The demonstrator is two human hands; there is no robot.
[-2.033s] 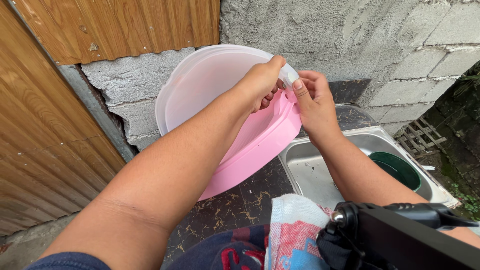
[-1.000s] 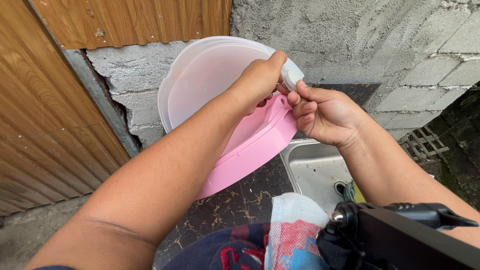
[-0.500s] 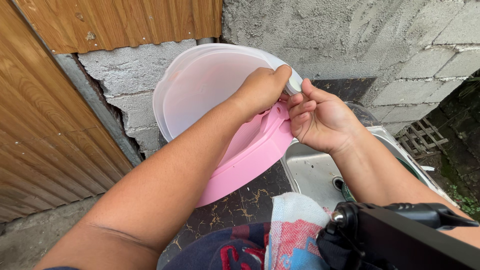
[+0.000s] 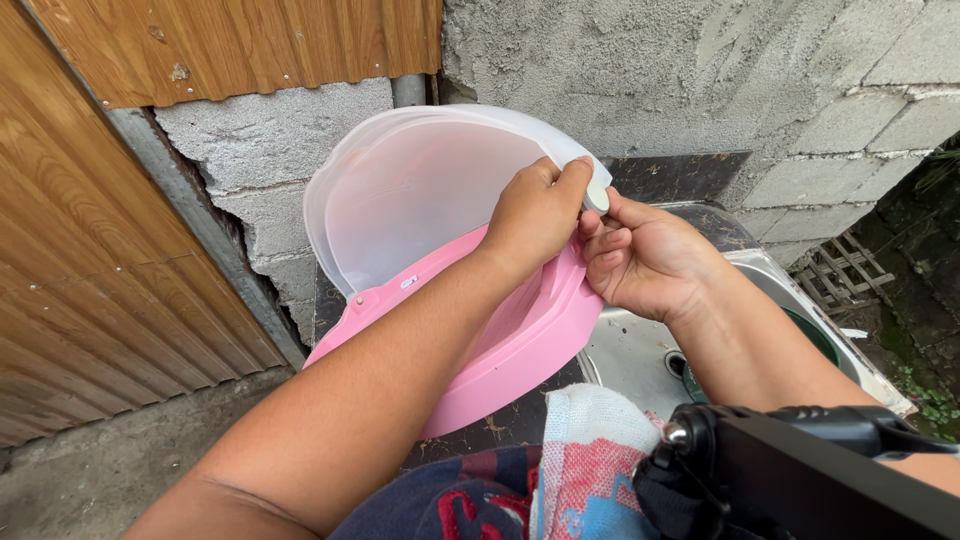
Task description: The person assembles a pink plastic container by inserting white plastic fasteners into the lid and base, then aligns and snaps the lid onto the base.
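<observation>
L hand [image 4: 535, 215] is curled over the right-hand rim of a translucent white lid [image 4: 420, 195], fingers pressed together and hooked over the edge, thumb side on top. Just past those fingertips sits a small white tab [image 4: 597, 192] at the lid's rim, w/ the L index tip touching it. R hand [image 4: 645, 258] is right beside the L, knuckles nearly touching; its thumb reaches up to the underside of the same tab while the other fingers are folded in toward the palm. Looks like the tab is pinched between L fingertip and R thumb, but the contact is partly hidden, so can't be sure.

Below both sets of fingers is the pink plastic container [image 4: 510, 350], tilted up on edge, its rim running diagonally under the L wrist. Lid stands up behind it, open like a clamshell, still joined along the pink rim.

Under the R hand's fingers: a metal sink [image 4: 640, 355] w/ a drain. Behind the fingertips, a grey block wall [image 4: 700, 80]; to the L, a brown wood-grain panel [image 4: 90, 230]. Nearer the body than the fingers, a red-white-blue cloth [image 4: 585, 460] and a black camera mount [image 4: 800, 480].
</observation>
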